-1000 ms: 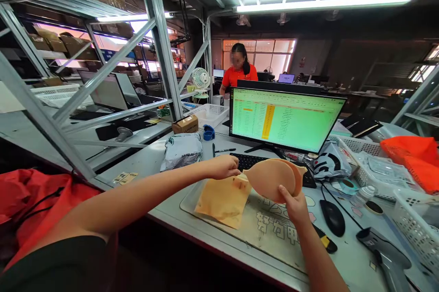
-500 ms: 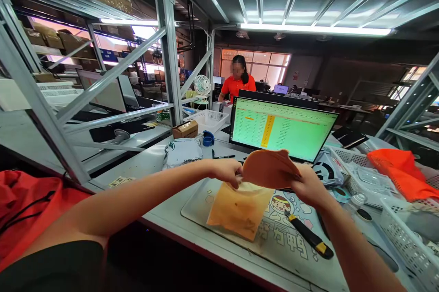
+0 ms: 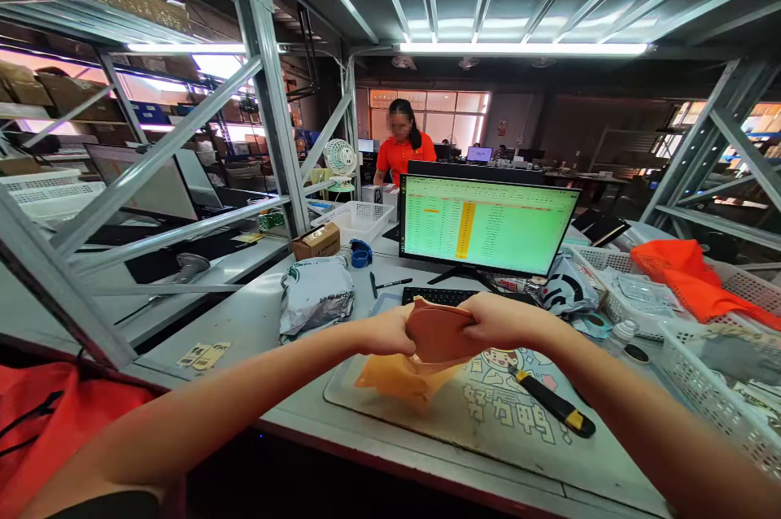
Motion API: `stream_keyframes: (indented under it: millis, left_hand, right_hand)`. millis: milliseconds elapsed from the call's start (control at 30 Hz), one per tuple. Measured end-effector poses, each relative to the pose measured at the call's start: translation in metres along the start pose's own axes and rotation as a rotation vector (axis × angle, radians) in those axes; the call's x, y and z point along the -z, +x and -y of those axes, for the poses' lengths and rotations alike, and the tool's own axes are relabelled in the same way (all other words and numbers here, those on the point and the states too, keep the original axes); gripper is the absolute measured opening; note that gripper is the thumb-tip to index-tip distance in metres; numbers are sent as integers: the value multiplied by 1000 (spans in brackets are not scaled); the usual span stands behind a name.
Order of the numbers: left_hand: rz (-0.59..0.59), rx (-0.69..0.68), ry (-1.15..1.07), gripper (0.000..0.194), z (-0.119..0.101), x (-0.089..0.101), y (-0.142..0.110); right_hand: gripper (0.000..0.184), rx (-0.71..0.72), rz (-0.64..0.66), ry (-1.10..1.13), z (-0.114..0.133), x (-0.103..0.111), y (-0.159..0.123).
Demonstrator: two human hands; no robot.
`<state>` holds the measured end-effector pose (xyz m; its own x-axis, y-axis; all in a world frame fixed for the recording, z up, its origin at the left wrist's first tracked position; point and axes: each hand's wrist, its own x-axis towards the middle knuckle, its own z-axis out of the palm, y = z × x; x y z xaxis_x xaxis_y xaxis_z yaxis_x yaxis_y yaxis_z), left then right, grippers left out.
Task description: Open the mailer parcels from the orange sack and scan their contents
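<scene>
A round, flesh-coloured soft pad (image 3: 440, 333) is gripped from both sides above the desk mat (image 3: 488, 413). My left hand (image 3: 389, 331) is closed on its left edge and on the mouth of a yellowish plastic bag (image 3: 399, 378) that hangs below. My right hand (image 3: 497, 320) is closed on the pad's right edge. The pad's lower part sits in the bag's opening. A black and yellow box cutter (image 3: 552, 411) lies on the mat to the right.
A monitor (image 3: 488, 224) with a green spreadsheet and a keyboard (image 3: 442, 296) stand behind my hands. A grey parcel bag (image 3: 316, 296) lies left. White baskets (image 3: 701, 364) and an orange cloth (image 3: 689, 275) fill the right. A person in orange sits beyond the monitor. Metal shelving frames the left.
The pad was held up beside the bag, then turned over its mouth; now both hands have come together and the pad has dropped partly into the bag, which has lifted off the mat.
</scene>
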<state>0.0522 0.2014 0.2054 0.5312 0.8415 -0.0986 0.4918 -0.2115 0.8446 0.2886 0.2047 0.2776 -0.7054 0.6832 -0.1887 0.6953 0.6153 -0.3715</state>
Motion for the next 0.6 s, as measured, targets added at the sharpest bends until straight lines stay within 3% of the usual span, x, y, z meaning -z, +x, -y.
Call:
stream_keyframes:
  millis: [233,367,467,533,600]
  left_hand:
    - [24,-42,-126,37,15,-3,-4]
    - [23,-74,-85,47,22,-5,-2]
    - [55,-107,2,49,23,-5,0]
    - [76,-135,51,53,23,-5,1]
    - [92,-148,80,55,24,-5,1]
  right_hand:
    - [27,17,-4,-53,-2,-12,11]
    - [26,-97,91,-273,26,-9,14]
    - [49,-216,174,-371,53,-7,20]
    - [54,-231,214,-414,65,-7,25]
    - [47,-190,247,-439,69,-9,32]
